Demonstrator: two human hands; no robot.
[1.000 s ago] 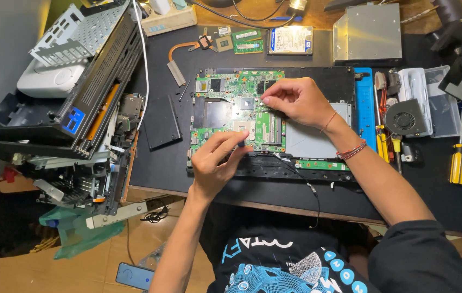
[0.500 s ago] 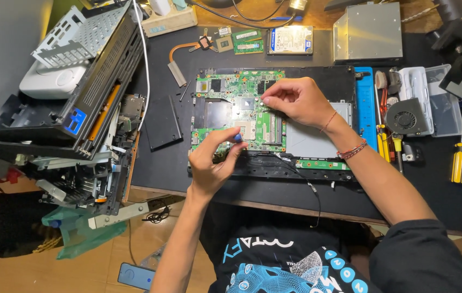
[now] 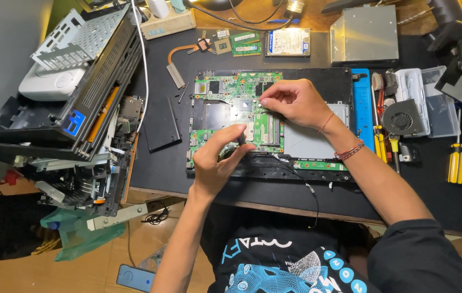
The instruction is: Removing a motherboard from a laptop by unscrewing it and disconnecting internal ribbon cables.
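A green laptop motherboard (image 3: 225,89) lies in a black laptop base (image 3: 274,168) on a dark mat. My left hand (image 3: 217,160) is over the board's lower middle. Its thumb and forefinger are pinched on a small dark screwdriver (image 3: 240,139) that stands on the board. My right hand (image 3: 296,103) rests on the board's upper middle, fingertips pressed together at one spot. What they pinch is hidden. A thin black cable (image 3: 304,182) trails from the base toward me.
A stack of dismantled black and grey casings (image 3: 73,108) fills the left. Memory sticks (image 3: 244,43), a hard drive (image 3: 288,42) and a metal box (image 3: 364,35) lie at the back. On the right are a blue tool case (image 3: 362,103), a fan (image 3: 403,118), a clear tray (image 3: 432,100) and yellow screwdrivers (image 3: 455,160).
My left hand's fingers have turned around the small screwdriver, and the blue end seen half a second ago is now covered. The right hand has stayed in place.
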